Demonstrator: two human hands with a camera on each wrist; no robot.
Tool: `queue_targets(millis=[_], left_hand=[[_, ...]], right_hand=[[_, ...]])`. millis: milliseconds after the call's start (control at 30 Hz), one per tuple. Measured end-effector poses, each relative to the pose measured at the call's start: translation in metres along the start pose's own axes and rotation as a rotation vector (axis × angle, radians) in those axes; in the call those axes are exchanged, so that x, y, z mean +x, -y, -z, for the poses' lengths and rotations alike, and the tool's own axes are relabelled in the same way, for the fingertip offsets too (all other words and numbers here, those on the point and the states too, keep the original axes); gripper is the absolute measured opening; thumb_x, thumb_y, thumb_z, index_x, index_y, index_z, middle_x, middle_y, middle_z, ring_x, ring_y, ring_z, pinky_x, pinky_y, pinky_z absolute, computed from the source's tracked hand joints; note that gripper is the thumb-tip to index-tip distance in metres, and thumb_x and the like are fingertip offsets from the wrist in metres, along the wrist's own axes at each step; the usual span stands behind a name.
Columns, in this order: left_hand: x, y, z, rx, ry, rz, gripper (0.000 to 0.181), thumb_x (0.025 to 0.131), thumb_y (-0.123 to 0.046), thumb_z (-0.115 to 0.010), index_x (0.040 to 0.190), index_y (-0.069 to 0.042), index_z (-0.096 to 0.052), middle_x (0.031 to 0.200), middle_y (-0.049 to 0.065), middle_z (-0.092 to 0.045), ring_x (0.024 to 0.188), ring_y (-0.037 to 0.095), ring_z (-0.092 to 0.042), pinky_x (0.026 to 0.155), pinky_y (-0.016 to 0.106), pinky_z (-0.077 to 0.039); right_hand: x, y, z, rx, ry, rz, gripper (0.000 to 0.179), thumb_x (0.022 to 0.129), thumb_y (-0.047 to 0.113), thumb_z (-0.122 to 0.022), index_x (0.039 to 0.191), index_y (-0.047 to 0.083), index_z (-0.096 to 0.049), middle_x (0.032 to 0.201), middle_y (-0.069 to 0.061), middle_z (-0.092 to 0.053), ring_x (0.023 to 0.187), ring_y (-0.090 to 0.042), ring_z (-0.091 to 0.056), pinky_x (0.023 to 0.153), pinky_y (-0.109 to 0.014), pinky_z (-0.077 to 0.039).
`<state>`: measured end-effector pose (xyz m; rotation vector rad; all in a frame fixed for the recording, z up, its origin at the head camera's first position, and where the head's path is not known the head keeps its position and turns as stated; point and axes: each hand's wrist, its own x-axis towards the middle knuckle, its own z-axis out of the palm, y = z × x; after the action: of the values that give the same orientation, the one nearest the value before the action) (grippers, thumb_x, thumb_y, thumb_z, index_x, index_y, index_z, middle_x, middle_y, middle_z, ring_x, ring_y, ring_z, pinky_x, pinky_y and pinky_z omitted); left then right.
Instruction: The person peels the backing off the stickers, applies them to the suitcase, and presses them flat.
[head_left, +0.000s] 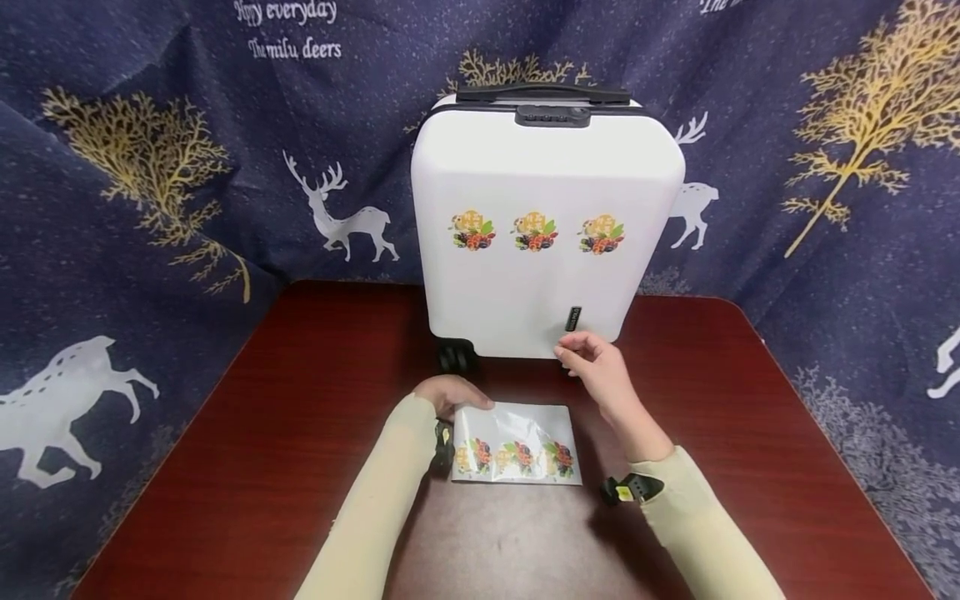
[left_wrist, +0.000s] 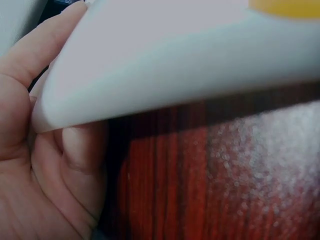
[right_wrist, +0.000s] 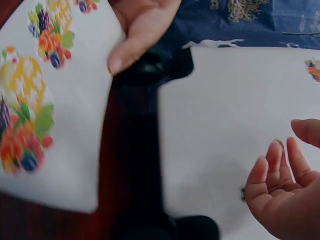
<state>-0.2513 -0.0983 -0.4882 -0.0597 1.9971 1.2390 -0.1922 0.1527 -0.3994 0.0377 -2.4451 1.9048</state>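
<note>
**Left hand (head_left: 450, 392) holds a shiny white sheet of colourful fruit stickers (head_left: 517, 423)**

Its thumb is on top and fingers are under, clamped on the far left corner. The sheet is over a dark red wooden table (head_left: 270, 433), in front of a white hard suitcase (head_left: 517, 292) with three bright fruit stickers (head_left: 536, 232) in a row. The right hand (head_left: 596, 367) is near the suitcase's bottom, by a small black label (head_left: 573, 319), its thumb and fingertips a little apart.
</note>
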Motion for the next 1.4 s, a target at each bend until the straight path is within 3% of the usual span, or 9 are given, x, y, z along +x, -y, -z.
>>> queue_targets(millis=[267, 467, 600, 767, 967, 1167, 1400], left_hand=[[0.001, -0.002, 0.001, -0.024, 0.035, -0.005, 0.036, 0.092, -0.019, -0.073, 0.122, 0.001, -0.071, 0.096, 0.007, -0.075, 0.082, 0.015, -0.070, 0.081, 0.032, -0.062], [0.003, -0.004, 0.001, -0.007, 0.047, 0.002, 0.037, 0.091, -0.020, -0.073, 0.122, 0.000, -0.071, 0.094, 0.006, -0.075, 0.082, 0.015, -0.070, 0.080, 0.031, -0.062], [0.005, -0.003, 0.000, 0.005, 0.032, 0.008, 0.037, 0.090, -0.022, -0.075, 0.121, -0.001, -0.072, 0.096, 0.007, -0.076, 0.082, 0.015, -0.071, 0.078, 0.031, -0.062], [0.004, -0.002, 0.000, 0.022, 0.025, 0.006, 0.034, 0.091, -0.023, -0.074, 0.118, -0.003, -0.074, 0.099, 0.008, -0.077, 0.085, 0.016, -0.072, 0.079, 0.032, -0.062], [0.006, 0.001, 0.002, 0.037, 0.032, -0.001, 0.037, 0.090, -0.026, -0.075, 0.120, -0.003, -0.074, 0.105, 0.010, -0.077, 0.088, 0.017, -0.071, 0.082, 0.033, -0.062], [0.007, 0.002, 0.002, 0.027, 0.037, 0.002, 0.037, 0.091, -0.025, -0.074, 0.120, -0.002, -0.073, 0.098, 0.008, -0.076, 0.083, 0.015, -0.070, 0.076, 0.030, -0.061], [0.003, 0.000, 0.004, 0.020, 0.036, 0.014, 0.037, 0.092, -0.024, -0.074, 0.122, -0.001, -0.072, 0.098, 0.008, -0.076, 0.084, 0.015, -0.070, 0.078, 0.031, -0.061]], right_hand=[[0.010, -0.023, -0.024, -0.096, 0.182, -0.071, 0.035, 0.098, 0.015, -0.065, 0.125, -0.008, -0.063, 0.121, -0.020, -0.070, 0.095, -0.006, -0.063, 0.092, -0.034, -0.058], [0.014, -0.040, -0.036, -0.228, 0.302, -0.071, 0.034, 0.098, 0.016, -0.067, 0.124, -0.006, -0.066, 0.123, -0.022, -0.070, 0.110, -0.025, -0.067, 0.094, -0.036, -0.056], [0.018, -0.047, -0.043, -0.288, 0.357, -0.028, 0.031, 0.096, 0.013, -0.068, 0.120, -0.008, -0.068, 0.119, -0.024, -0.071, 0.109, -0.032, -0.068, 0.088, -0.034, -0.058], [0.023, -0.054, -0.051, -0.366, 0.397, 0.003, 0.027, 0.094, 0.013, -0.070, 0.115, -0.005, -0.071, 0.113, -0.022, -0.073, 0.101, -0.028, -0.069, 0.077, -0.025, -0.054], [0.031, -0.058, -0.059, -0.453, 0.474, 0.027, 0.025, 0.090, 0.010, -0.070, 0.111, -0.004, -0.073, 0.108, -0.020, -0.075, 0.091, -0.019, -0.066, 0.074, -0.023, -0.052], [0.040, -0.060, -0.061, -0.540, 0.585, 0.099, 0.022, 0.089, 0.007, -0.069, 0.109, -0.002, -0.074, 0.106, -0.017, -0.077, 0.086, -0.013, -0.065, 0.074, -0.021, -0.052], [0.053, -0.059, -0.062, -0.640, 0.717, 0.103, 0.019, 0.093, 0.012, -0.072, 0.108, 0.000, -0.076, 0.103, -0.013, -0.077, 0.085, -0.011, -0.064, 0.077, -0.023, -0.053]])
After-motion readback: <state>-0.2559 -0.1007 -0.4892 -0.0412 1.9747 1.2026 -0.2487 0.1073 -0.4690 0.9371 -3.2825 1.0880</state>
